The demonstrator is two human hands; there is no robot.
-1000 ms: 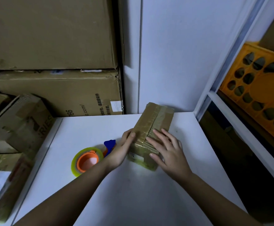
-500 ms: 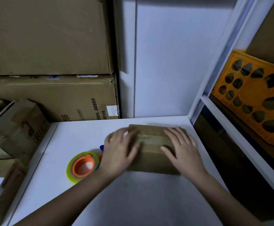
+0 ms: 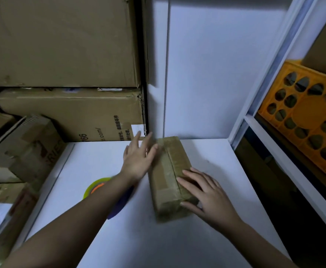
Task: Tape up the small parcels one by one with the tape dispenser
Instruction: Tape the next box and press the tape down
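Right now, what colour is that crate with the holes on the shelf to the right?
Orange; the crate shows clearly in the head view.

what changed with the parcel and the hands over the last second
The parcel was turned on the white table: angled a second ago, crosswise half a second ago, now lengthwise, its far end near the wall. The left hand went from the parcel's near end to its far left side, fingers straight. The right hand stays flat on the near end. The tape dispenser kept its place, untouched.
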